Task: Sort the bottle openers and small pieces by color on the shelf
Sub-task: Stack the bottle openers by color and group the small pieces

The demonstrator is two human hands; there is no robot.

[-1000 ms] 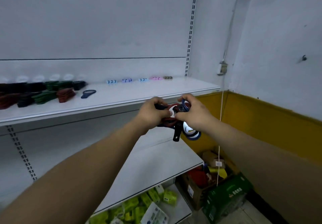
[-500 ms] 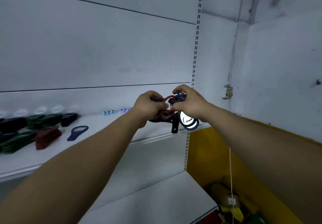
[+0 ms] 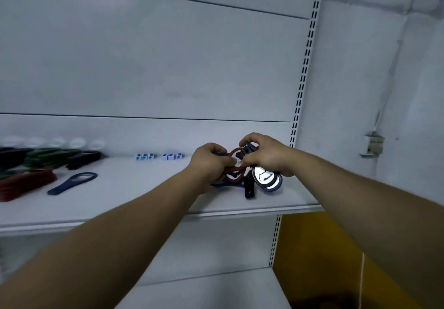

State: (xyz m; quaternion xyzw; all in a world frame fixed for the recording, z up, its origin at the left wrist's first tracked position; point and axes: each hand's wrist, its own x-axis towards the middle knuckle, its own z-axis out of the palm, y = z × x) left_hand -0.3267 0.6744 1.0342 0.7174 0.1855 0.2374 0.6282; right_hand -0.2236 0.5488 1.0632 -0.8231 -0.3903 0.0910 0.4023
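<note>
Your left hand [image 3: 211, 164] and right hand [image 3: 269, 156], both curled tight around the mixed bunch of bottle openers [image 3: 264, 179], have brought it from in front of the shelf [image 3: 144, 188] to above its front right corner. Separating by colour can begin, toward the sorted stacks [image 3: 26, 183] at the left end.

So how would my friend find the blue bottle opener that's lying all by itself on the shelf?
Find the long white shelf and follow it toward its left end. Just to the right of the red stack lies the blue bottle opener, flat on the shelf. It is the only one there lying alone instead of piled up, with its ring end pointing to the right.
</note>
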